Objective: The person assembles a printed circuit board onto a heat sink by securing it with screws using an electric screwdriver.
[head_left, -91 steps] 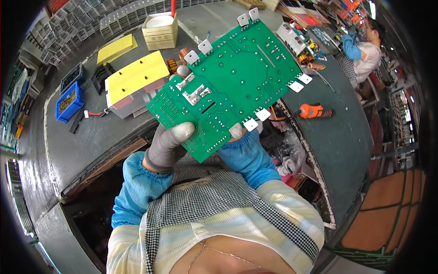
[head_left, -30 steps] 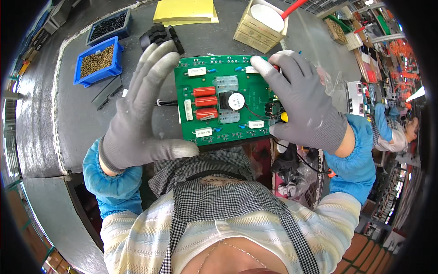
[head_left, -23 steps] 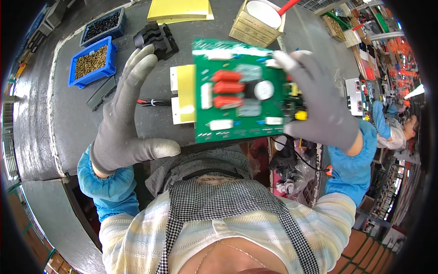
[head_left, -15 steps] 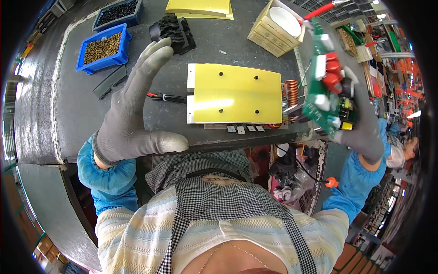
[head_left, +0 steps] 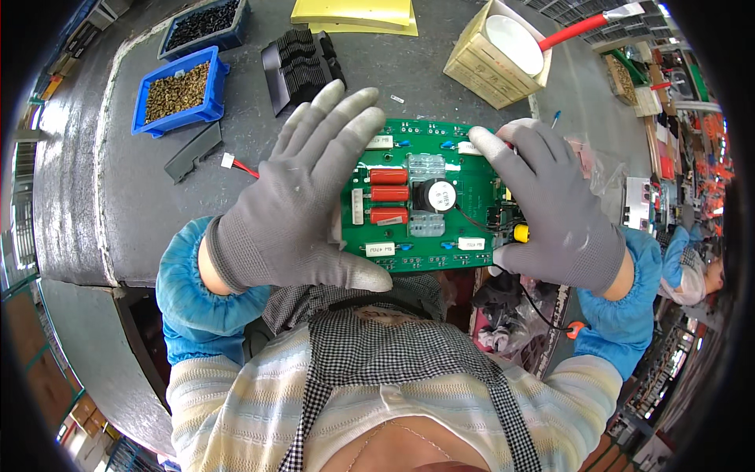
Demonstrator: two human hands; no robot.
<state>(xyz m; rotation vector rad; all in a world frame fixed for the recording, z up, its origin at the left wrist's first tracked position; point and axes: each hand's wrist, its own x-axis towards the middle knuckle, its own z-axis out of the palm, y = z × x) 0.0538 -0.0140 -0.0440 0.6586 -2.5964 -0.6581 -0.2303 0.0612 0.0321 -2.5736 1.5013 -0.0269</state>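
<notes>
Grey gloves point(head_left: 562, 228), blue oversleeves point(head_left: 208, 263), checked apron point(head_left: 393, 342), striped top point(head_left: 244, 385), perhaps knitted

Circuit board point(head_left: 472, 179), both ends partly hidden

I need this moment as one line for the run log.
Green circuit board: components facing up; Left hand: spread at left edge, contact unclear; Right hand: grips right side; Yellow sheets: far side

Dark print marks the round white cap point(head_left: 440, 196) and the white blocks point(head_left: 380, 249) on the green board point(head_left: 474, 182)
</notes>
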